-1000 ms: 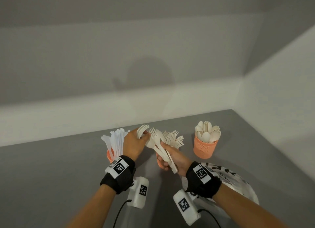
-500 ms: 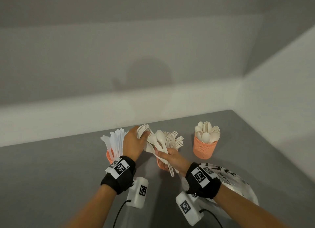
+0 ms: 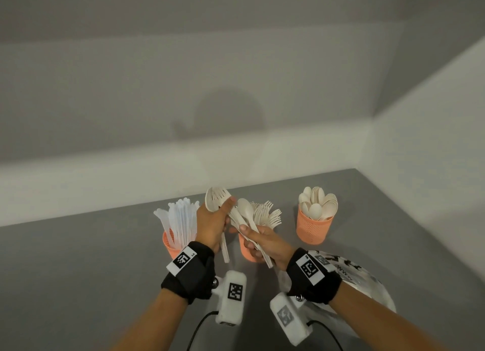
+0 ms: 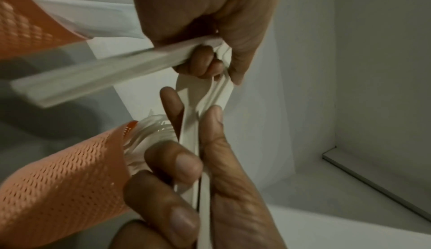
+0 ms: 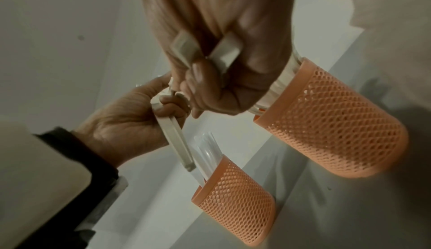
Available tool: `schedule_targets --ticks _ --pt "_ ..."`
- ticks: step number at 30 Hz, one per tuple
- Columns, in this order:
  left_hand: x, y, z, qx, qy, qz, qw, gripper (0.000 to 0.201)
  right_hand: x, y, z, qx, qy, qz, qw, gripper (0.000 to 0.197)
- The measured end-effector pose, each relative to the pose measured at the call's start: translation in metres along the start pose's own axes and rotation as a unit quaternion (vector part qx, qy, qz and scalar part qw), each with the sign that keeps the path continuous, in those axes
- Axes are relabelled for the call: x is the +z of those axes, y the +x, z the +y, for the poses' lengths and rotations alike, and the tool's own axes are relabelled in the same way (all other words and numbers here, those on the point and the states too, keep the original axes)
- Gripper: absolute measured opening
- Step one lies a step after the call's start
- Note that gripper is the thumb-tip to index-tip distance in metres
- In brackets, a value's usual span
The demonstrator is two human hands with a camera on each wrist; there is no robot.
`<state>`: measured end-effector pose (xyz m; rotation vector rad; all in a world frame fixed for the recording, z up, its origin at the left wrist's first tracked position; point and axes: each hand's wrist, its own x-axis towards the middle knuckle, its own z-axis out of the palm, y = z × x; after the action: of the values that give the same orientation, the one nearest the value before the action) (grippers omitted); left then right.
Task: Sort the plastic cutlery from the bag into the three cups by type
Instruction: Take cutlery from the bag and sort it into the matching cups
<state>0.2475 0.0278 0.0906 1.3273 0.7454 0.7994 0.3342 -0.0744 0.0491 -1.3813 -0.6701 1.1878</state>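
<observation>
Three orange mesh cups stand in a row: the left cup [image 3: 170,247] holds clear knives [image 3: 181,219], the middle cup [image 3: 246,251] holds forks [image 3: 267,214], and the right cup [image 3: 313,227] holds spoons [image 3: 317,203]. My left hand [image 3: 225,206] grips a small stack of cream forks [image 3: 215,199], heads up, thumb across them. My right hand [image 3: 246,232] grips a mixed bundle of cutlery [image 3: 245,214] with a spoon on top, right against the left hand, above the middle cup. The left wrist view shows both hands [image 4: 205,65] meeting on the handles [image 4: 191,142].
The white printed plastic bag [image 3: 367,279] lies on the grey table [image 3: 78,272] under my right forearm. White walls close the table at the back and right. The cups [image 5: 338,124] stand close together below the hands.
My right hand has brought its bundle leftward against my left hand, and a spoon now lies on top. The left hand's fork stack has tipped a little leftward.
</observation>
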Motion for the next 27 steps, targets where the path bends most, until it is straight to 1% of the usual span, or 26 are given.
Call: schedule_targets --ticks 3,6,8,10,11,12,14,17,19,21,23,27 --pt "-0.002 0.001 0.0 0.012 -0.005 0.009 1.0 0.028 0.0 -0.002 -0.004 -0.01 -0.013 0.002 1.0 0.036" --pt "-0.003 0.004 0.004 0.017 -0.027 0.042 0.999 0.034 -0.001 -0.002 -0.006 -0.016 -0.007 0.012 1.0 0.036" --pt "-0.006 0.009 0.01 0.01 -0.066 0.077 0.995 0.031 -0.002 -0.002 -0.006 -0.019 0.001 0.02 1.0 0.035" --pt "-0.01 0.016 0.016 -0.003 -0.132 0.114 0.985 0.024 -0.004 -0.003 -0.003 -0.022 0.017 0.03 0.999 0.031" --pt "-0.013 0.019 0.018 -0.009 -0.159 0.127 0.979 0.022 -0.006 -0.003 -0.003 -0.02 0.027 0.033 0.999 0.03" --pt "-0.015 0.021 0.019 -0.014 -0.164 0.133 0.977 0.022 -0.008 -0.003 -0.002 -0.015 0.039 0.032 0.999 0.03" --pt "-0.019 0.021 0.018 -0.023 -0.126 0.115 0.985 0.022 -0.009 -0.003 -0.003 0.001 0.074 0.025 0.997 0.035" --pt "-0.017 0.013 0.008 -0.043 -0.029 0.016 0.999 0.017 -0.009 -0.002 -0.007 0.021 0.119 0.013 0.993 0.045" --pt "-0.013 0.004 0.0 -0.04 0.036 -0.035 0.998 0.017 -0.007 -0.002 -0.009 0.013 0.119 0.001 0.993 0.05" --pt "-0.008 -0.003 -0.004 -0.031 0.069 -0.05 0.996 0.024 -0.005 -0.004 -0.01 0.002 0.102 -0.008 0.995 0.055" --pt "-0.004 -0.005 -0.005 -0.024 0.073 -0.045 0.996 0.027 -0.003 -0.006 -0.012 0.0 0.081 -0.013 0.997 0.061" --pt "-0.003 -0.005 -0.003 -0.023 0.08 -0.057 0.995 0.023 -0.004 -0.007 -0.012 0.008 0.073 -0.037 0.997 0.069"
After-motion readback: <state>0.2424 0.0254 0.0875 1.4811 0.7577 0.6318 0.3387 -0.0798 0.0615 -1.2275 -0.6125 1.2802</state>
